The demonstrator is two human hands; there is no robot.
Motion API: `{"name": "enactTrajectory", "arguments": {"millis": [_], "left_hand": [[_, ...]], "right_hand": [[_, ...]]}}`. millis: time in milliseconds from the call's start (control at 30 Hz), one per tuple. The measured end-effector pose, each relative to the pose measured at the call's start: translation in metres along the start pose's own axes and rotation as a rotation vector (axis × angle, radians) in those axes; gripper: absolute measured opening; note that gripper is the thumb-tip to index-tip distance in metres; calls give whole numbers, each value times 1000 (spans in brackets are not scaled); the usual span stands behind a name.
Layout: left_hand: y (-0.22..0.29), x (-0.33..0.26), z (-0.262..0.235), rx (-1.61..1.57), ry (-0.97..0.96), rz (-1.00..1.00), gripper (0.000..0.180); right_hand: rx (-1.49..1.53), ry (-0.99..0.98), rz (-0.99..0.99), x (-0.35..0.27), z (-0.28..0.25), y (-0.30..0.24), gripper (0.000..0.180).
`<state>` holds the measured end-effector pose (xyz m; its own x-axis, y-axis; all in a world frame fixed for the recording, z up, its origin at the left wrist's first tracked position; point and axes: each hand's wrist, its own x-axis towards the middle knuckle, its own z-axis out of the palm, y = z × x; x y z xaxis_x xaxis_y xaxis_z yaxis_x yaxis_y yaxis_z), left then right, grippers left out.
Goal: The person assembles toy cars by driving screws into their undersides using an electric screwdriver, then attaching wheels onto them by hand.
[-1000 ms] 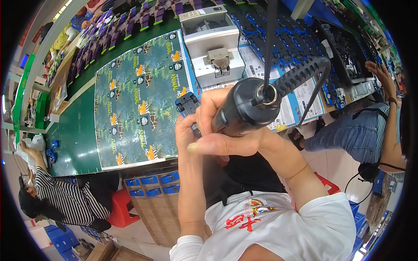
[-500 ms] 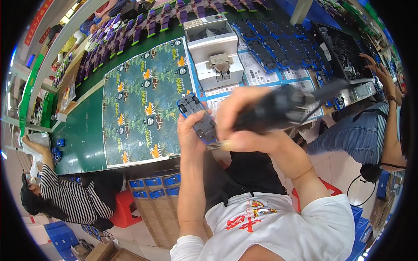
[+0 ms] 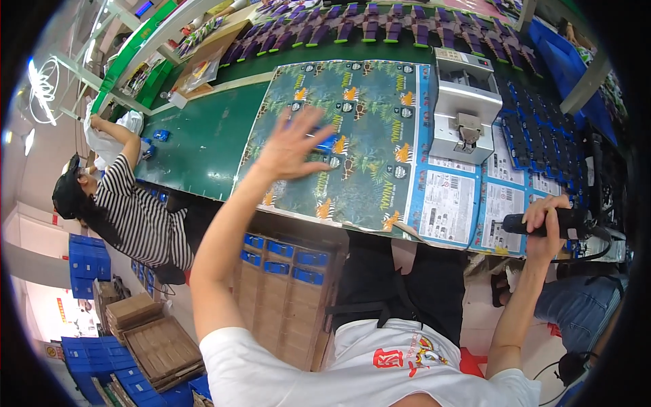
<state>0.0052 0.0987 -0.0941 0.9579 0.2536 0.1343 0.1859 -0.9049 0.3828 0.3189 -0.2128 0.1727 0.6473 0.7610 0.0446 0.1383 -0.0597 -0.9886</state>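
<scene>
My left hand (image 3: 293, 148) is open, fingers spread, over the patterned animal-print sheet (image 3: 369, 183). Partly hidden beneath its fingers lies a blue toy car (image 3: 328, 144); whether they touch it I cannot tell. At the right edge of the bench, my right hand (image 3: 544, 216) is closed around a black electric screwdriver (image 3: 574, 224). Beyond the sheet stands a grey-white machine (image 3: 461, 129) with a metal feed at its front. Several blue toy cars (image 3: 539, 136) lie in rows to its right, dark undersides up.
Purple parts with green tips (image 3: 349, 24) line the far side of the green bench (image 3: 196, 142). At left, a person in a striped top (image 3: 146, 234) works beside a small blue car (image 3: 161, 135). Boxed blue cars (image 3: 277, 267) stand below the bench edge; another person's jeans (image 3: 576, 305) show at right.
The toy car has left my left hand and lies on the sheet, and that hand has opened. My right hand has moved away to the right with the screwdriver. The view has shifted left.
</scene>
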Motion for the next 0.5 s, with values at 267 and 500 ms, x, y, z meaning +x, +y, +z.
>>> {"name": "enactTrajectory", "arguments": {"millis": [267,500], "left_hand": [[45,-68,3,-137,326,-365,73],[154,-11,-53,-476,635,-265,39]], "right_hand": [[-44,-88,-27,16,15,1,16],[258,-175,132,19,124,47,16]]}}
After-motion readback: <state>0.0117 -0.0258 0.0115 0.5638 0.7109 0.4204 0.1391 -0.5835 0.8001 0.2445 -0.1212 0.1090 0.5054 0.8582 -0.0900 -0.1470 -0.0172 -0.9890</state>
